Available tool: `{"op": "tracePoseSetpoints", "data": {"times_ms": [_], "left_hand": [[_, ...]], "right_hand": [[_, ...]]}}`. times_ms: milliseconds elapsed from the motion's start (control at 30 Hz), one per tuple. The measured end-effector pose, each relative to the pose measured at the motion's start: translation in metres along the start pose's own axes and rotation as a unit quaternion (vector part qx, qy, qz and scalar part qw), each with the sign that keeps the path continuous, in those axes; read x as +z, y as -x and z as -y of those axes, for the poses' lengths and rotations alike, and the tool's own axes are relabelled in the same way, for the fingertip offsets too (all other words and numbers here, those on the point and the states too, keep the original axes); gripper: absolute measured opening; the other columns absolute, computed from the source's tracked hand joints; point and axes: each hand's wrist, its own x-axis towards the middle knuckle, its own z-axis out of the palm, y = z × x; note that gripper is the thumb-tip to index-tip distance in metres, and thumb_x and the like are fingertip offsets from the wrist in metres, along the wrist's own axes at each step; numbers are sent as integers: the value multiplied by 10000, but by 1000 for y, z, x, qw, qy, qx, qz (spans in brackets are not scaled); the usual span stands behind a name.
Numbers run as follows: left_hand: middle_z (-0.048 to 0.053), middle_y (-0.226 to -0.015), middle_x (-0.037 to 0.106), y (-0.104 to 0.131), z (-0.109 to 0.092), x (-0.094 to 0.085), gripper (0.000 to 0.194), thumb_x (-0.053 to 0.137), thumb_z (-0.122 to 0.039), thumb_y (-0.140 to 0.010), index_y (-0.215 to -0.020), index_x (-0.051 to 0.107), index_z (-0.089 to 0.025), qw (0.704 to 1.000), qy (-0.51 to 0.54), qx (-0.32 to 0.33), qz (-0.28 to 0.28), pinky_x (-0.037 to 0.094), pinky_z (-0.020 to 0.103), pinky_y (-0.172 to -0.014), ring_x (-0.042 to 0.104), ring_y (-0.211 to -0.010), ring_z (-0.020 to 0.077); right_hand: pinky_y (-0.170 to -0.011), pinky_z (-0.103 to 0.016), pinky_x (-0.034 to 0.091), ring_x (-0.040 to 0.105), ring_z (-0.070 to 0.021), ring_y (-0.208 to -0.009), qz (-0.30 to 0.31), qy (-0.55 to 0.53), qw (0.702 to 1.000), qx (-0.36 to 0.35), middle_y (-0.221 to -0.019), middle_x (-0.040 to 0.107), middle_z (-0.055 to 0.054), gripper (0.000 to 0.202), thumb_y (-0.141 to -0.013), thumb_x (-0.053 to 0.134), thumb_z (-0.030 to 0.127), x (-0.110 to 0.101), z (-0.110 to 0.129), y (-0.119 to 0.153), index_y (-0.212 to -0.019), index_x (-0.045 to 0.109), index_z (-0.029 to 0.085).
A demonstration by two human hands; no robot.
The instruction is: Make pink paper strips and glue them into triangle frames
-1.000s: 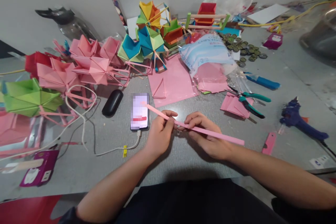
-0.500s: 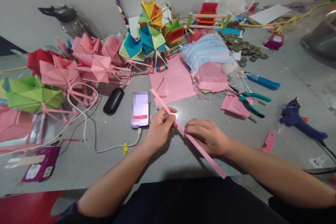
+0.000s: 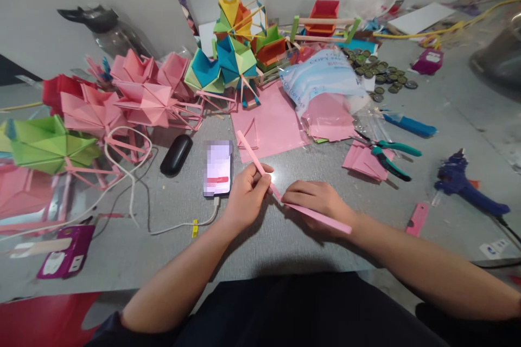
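Note:
A narrow pink paper strip [image 3: 321,217] runs between my two hands and is bent near its middle. Thumb and fingers of my left hand [image 3: 248,192] pinch its upper part, whose end points up toward the pink sheet [image 3: 271,119]. My right hand [image 3: 315,203] grips it by the bend with the fingers curled, and the other half slants down to the right across that hand. A thin pink folded triangle [image 3: 252,135] lies on the sheet. Left of my left hand is a lit phone [image 3: 218,168] on a white cable.
Folded paper shapes [image 3: 142,103] crowd the back left. A plastic bag of paper [image 3: 325,81], bottle caps [image 3: 380,73], pliers [image 3: 393,157], a blue cutter [image 3: 411,124] and a glue gun [image 3: 468,187] lie right. A black case [image 3: 176,155] sits left of the phone.
The straight strip now has a bend near its middle. Its lower right half has swung upward, and my right hand has shifted slightly left toward my left hand.

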Motion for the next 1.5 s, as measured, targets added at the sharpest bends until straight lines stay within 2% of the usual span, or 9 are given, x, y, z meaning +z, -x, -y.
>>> {"op": "tracePoseSetpoints", "data": {"times_ms": [133,233,367,500,733,1000,1200,1333,1500], "left_hand": [[-8,-750,631,2,3,-3,196,570,-328,-1007,-1095,667,-183,993,-105,48,20,448,290,-626,585,-652,157],[37,-864,729,1,5,-4,222,548,-323,-1040,-1128,700,-187,976,-198,91,32,495,327,-726,670,-762,195],[84,-1021,781,-6,13,-5,135,637,-283,-1015,-975,728,-192,926,-349,145,16,502,387,-870,705,-943,255],[71,-871,746,-13,21,-5,229,666,-323,-1016,-836,699,-186,882,-453,127,18,465,376,-790,654,-800,235],[53,-796,714,-16,16,-9,182,695,-300,-983,-838,688,-189,907,-412,75,36,380,328,-678,611,-720,221],[49,-791,706,-16,5,-19,196,647,-258,-983,-805,684,-186,899,-413,114,89,368,316,-676,605,-729,206],[25,-727,694,-16,0,-21,186,684,-228,-927,-746,666,-190,913,-394,81,68,340,310,-648,580,-661,180],[43,-741,696,-17,3,-20,214,661,-254,-946,-741,668,-193,900,-420,83,80,332,314,-636,583,-663,190],[74,-791,714,-19,9,-20,272,578,-254,-995,-745,672,-202,877,-451,130,105,400,343,-705,617,-735,223]], "right_hand": [[-712,-288,519,663,-163,-803,35,-37,998,37,-960,728,-66,217,-1098,457,213,1,0,1,-1039,664,199],[-716,-296,495,636,-166,-788,62,-17,996,56,-950,712,-64,210,-1080,475,199,1,-1,2,-1029,678,200],[-736,-325,438,585,-179,-773,110,58,990,66,-912,682,-63,187,-1062,534,208,6,-6,4,-1030,717,188],[-753,-345,399,563,-190,-787,127,94,986,58,-906,677,-64,191,-1031,535,145,13,-10,7,-1005,721,176],[-749,-357,377,546,-201,-791,162,131,976,66,-911,667,-72,226,-1058,499,144,13,-7,4,-984,712,166],[-735,-346,365,524,-188,-750,156,121,977,75,-875,653,-56,252,-1038,488,96,13,-5,2,-927,703,166],[-748,-343,375,552,-187,-782,157,111,979,76,-903,670,-57,180,-1016,540,99,13,-7,3,-972,701,166],[-747,-344,380,561,-186,-783,142,104,982,73,-895,673,-55,181,-1004,542,92,14,-8,3,-966,701,169],[-732,-347,364,539,-182,-763,132,113,983,67,-880,661,-54,186,-1003,534,97,17,-8,4,-950,697,169]]}}
